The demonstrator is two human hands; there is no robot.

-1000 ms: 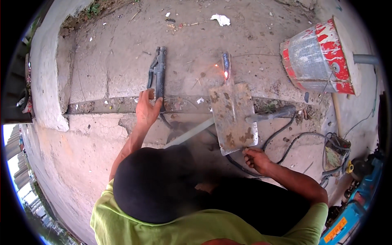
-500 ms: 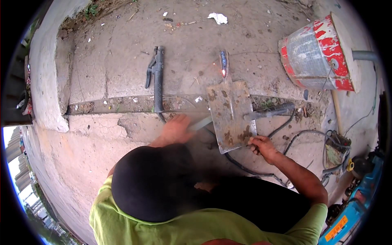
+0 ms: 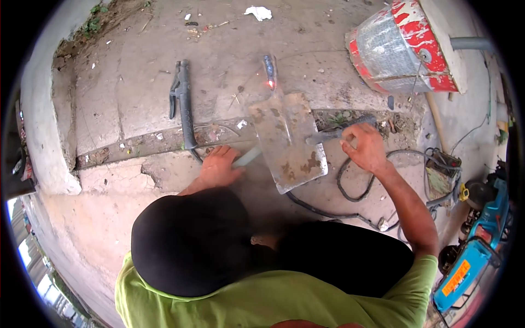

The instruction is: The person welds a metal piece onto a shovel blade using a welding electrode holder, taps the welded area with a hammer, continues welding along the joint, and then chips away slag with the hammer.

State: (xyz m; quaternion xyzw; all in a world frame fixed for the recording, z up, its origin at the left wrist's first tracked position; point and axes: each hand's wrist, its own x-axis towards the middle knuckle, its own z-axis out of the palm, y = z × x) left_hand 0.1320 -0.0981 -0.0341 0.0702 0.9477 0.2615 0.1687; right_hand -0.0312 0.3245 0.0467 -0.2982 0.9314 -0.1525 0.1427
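A metal shovel blade (image 3: 283, 164) with brown stains lies in the middle, its socket (image 3: 268, 66) pointing away and glowing orange near the blade. A pale flat bar (image 3: 249, 157) slants in beside the blade's left edge. My left hand (image 3: 217, 168) is closed around the bar's near end, thumb below and fingers above. A dark clamp (image 3: 329, 135) grips the blade's right edge. My right hand (image 3: 367, 148) is at the clamp's handle, thumb and fingers curved and apart. Whether the fingertips touch it I cannot tell. Left of the blade lies a grey electrode holder (image 3: 185, 104).
A red and silver bucket (image 3: 391, 52) lies tipped at the far right. Black cable (image 3: 311, 208) loops over the ground toward a worn box (image 3: 442, 177). A blue machine (image 3: 467, 268) stands at the right. A crack with debris (image 3: 126, 147) crosses the concrete.
My right hand has let go of the blade's lower right corner and moved up to the clamp handle. The orange glow at the socket looks smaller. The whole view has shifted.
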